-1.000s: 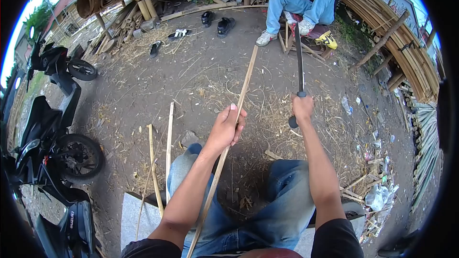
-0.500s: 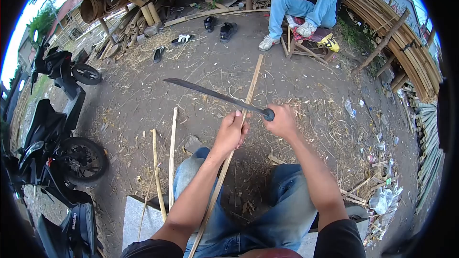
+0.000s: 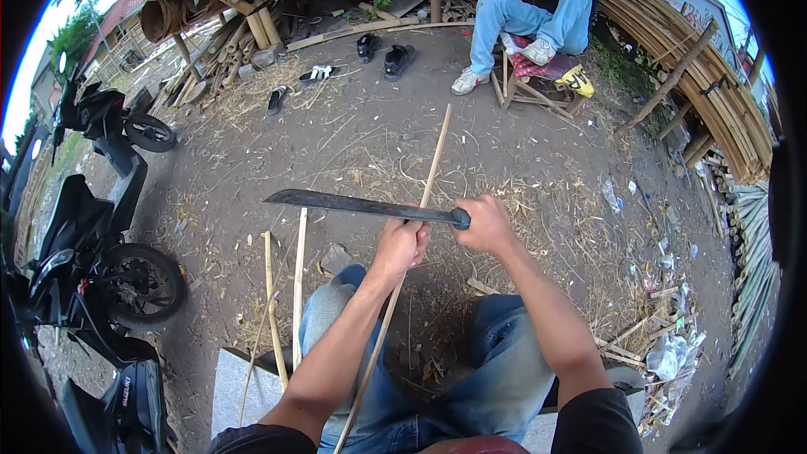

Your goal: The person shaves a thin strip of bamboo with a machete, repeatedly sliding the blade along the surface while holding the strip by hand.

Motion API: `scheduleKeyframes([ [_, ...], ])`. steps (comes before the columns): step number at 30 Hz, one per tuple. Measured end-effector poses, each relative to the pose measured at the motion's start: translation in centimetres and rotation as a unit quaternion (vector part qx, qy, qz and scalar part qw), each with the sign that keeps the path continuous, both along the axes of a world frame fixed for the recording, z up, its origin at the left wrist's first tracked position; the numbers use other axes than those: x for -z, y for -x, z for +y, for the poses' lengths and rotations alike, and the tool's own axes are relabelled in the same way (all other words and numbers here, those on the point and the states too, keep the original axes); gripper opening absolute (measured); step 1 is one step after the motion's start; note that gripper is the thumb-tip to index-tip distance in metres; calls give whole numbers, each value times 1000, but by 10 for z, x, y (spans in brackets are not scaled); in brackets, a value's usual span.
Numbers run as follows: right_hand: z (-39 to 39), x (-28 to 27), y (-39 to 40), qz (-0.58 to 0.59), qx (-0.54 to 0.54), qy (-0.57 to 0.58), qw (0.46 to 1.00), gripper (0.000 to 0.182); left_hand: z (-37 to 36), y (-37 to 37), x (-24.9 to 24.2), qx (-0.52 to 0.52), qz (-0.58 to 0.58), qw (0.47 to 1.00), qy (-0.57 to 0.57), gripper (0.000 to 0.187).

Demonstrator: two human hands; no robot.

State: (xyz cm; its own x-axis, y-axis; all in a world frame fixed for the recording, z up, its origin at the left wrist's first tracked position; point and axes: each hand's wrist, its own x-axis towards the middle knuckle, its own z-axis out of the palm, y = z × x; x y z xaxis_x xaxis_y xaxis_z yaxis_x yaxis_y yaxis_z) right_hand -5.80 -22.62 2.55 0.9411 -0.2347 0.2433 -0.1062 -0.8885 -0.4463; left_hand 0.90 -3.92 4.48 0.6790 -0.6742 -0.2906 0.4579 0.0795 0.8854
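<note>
My right hand (image 3: pixel 486 224) is closed round the dark handle of a machete (image 3: pixel 361 204). The long blade reaches left, nearly level, and crosses the bamboo strip just above my left hand. My left hand (image 3: pixel 399 248) grips the thin bamboo strip (image 3: pixel 436 155), which slants from the ground ahead down past my left forearm and between my legs. Two more bamboo strips, a pale one (image 3: pixel 299 286) and a yellowish one (image 3: pixel 271 286), lean beside my left knee. Whether the blade touches the strip cannot be made out.
Two black motorbikes (image 3: pixel 139 286) stand at the left. Ahead, a person (image 3: pixel 538 25) sits on a low wooden stool. Shoes (image 3: pixel 400 61) and sandals lie on the dirt. Bamboo poles (image 3: pixel 714 109) are stacked at the right, with litter (image 3: pixel 672 353) and shavings on the ground.
The machete has come down toward me, its blade now flatter and nearer my left hand. My left hand has shifted slightly down, and the strip's far end has moved a little left.
</note>
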Motion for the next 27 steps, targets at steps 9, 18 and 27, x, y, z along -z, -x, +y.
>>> scheduleKeyframes([
  [9, -8, 0, -10, -69, 111, -58, 990, 12, -8, 2, -1, 10, -39, 999, -3, 25],
  [18, -64, -19, -29, -313, 274, -603, 681, 15, -9, 4, 1, 32, -55, 997, -35, 28],
  [27, -77, -34, -7, -304, 200, -718, 593, 18, -16, 11, 2, 29, -75, 996, -28, 30],
])
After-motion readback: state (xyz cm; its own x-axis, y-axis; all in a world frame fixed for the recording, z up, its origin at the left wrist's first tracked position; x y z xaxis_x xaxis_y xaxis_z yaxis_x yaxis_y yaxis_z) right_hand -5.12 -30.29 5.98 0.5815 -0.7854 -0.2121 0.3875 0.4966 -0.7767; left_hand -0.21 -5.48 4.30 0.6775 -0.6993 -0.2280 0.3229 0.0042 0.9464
